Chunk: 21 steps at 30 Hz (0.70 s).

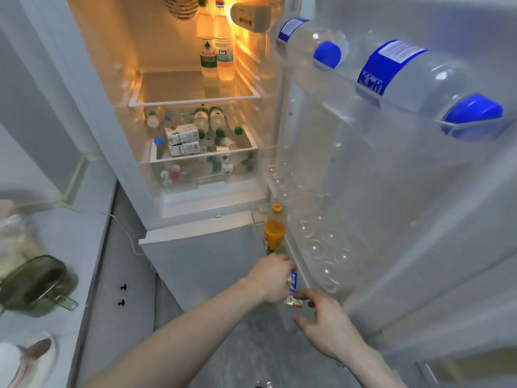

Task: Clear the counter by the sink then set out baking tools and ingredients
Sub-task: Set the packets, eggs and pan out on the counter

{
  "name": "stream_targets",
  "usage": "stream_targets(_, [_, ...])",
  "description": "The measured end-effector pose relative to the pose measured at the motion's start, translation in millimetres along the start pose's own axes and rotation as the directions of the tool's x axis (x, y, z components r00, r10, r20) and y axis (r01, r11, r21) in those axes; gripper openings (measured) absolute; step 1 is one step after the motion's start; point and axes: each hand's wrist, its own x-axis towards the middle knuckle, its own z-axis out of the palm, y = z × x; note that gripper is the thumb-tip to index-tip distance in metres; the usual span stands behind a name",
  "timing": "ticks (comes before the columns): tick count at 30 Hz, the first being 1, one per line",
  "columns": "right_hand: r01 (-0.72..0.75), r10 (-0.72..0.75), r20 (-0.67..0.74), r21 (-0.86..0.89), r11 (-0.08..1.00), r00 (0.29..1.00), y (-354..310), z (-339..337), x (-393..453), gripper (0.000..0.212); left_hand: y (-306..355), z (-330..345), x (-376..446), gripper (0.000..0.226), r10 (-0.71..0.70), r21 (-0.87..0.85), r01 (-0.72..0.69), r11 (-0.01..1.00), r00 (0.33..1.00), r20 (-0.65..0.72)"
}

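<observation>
The fridge stands open in front of me. My left hand (pixel 272 278) reaches down to the bottom door shelf (pixel 316 247) and grips a small blue, white and red packet (pixel 293 289). My right hand (pixel 327 323) hovers just right of that packet with fingers spread, its fingertips touching the packet's lower end. An orange juice bottle (pixel 275 229) with a yellow cap stands in the door shelf right above my left hand. Small green-and-white cartons (pixel 183 141) lie in the fridge drawer among water bottles.
Two large blue-capped water bottles (pixel 391 71) lie in the upper door rack. Two upright bottles (pixel 215 49) stand on the lit fridge shelf. On the counter at left sit a green measuring jug (pixel 39 287) and a white bowl with a spoon (pixel 25 359).
</observation>
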Motion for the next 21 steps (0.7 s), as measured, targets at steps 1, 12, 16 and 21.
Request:
stream_targets(1, [0.000, 0.000, 0.013, -0.025, 1.000, 1.000, 4.4, 0.3, 1.8, 0.036, 2.3, 5.8, 14.1, 0.042, 0.010, 0.029, -0.011, 1.000, 1.000, 0.029])
stream_targets(12, [-0.070, 0.086, 0.077, -0.189, 0.980, 0.993, 37.0, -9.6, 7.6, 0.043, 14.2, 43.5, 93.8, 0.052, -0.111, 0.218, 0.060, 0.974, 0.967, 0.231])
stream_targets(16, [-0.087, 0.106, 0.080, -0.210, 0.974, 0.991, 43.3, -12.3, 17.0, 0.040, 21.4, 57.5, 107.9, 0.050, -0.199, 0.288, 0.133, 0.948, 0.956, 0.215])
stream_targets(21, [-0.127, 0.157, 0.141, -0.202, 0.971, 0.977, 53.4, -5.0, 28.8, 0.035, 22.4, 63.3, 109.7, 0.041, -0.246, 0.302, 0.197, 0.933, 0.960, 0.134])
